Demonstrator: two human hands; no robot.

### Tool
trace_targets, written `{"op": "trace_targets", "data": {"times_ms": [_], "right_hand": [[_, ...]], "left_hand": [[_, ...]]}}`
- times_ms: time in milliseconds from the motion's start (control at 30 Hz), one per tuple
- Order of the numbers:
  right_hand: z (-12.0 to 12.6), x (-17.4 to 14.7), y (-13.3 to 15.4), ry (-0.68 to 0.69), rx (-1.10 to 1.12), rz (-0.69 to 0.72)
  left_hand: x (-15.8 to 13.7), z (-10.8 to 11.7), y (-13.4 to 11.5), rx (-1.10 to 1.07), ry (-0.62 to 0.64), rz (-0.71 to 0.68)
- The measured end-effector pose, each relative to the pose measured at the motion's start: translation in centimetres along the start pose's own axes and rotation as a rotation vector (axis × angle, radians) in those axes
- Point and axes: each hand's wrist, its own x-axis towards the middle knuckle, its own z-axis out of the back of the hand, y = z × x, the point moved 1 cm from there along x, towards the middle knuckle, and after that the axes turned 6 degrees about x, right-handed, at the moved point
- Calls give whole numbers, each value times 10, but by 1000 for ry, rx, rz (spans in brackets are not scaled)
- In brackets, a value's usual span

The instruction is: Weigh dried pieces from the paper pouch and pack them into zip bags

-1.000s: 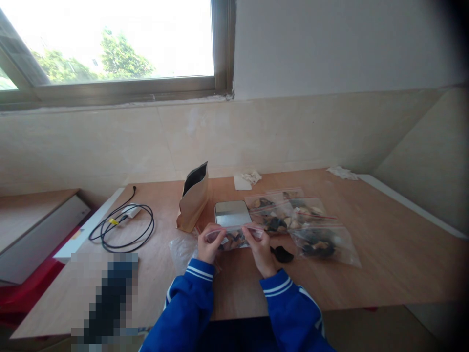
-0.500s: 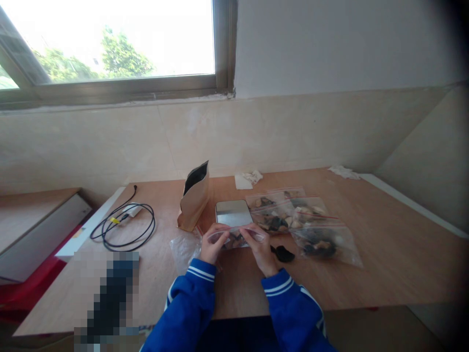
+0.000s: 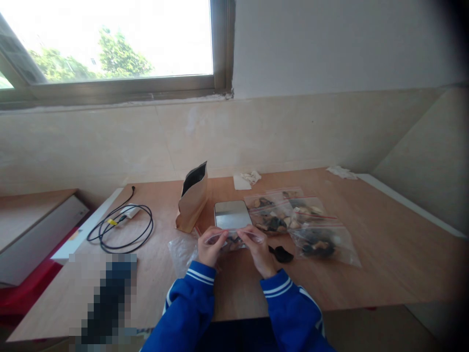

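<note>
Between my two hands is a clear zip bag (image 3: 234,242) with small dark and brown pieces in it. My left hand (image 3: 210,247) pinches the left part of its top edge, thumb pointing inward. On the other side my right hand (image 3: 257,248) grips the same edge near the middle. Just beyond the bag lies a flat scale with a shiny top (image 3: 231,214), its near edge hidden by my fingers. A black scoop (image 3: 283,254) rests right of my right hand. Crumpled clear plastic (image 3: 182,254) lies beside my left hand.
An open brown paper pouch (image 3: 192,200) stands behind my left hand. Several zip bags of dried pieces (image 3: 318,247) lie at the right. A coiled black cable (image 3: 120,230) is at the left, with a blurred-out dark object (image 3: 110,298) nearer me. Crumpled tissue (image 3: 252,177) lies near the wall.
The bag's top edge looks flatter and narrower than before, with both hands still on it. The whole view has shifted slightly; the other things stay in place.
</note>
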Motion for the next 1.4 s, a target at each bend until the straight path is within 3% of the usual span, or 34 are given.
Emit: {"op": "trace_targets", "data": {"times_ms": [300,500,767,1100,1233,1400], "right_hand": [[-2,-5,6,98,-15,-122],[-6,-3,4,52,-79,-3],[-9,-1,-3,-6,-119,69],[-9,0,3,-7,-43,-15],[-1,-2,11,35,-81,14],[11,-4,19,15,-111,-17]], "left_hand": [[0,1,-3,-4,43,-83],[-1,0,-1,41,107,-151],[0,-3,-2,77,85,-192],[-1,-3,-8,87,-12,-143],[3,4,-22,85,35,-54],[9,9,-32,42,197,13]]}}
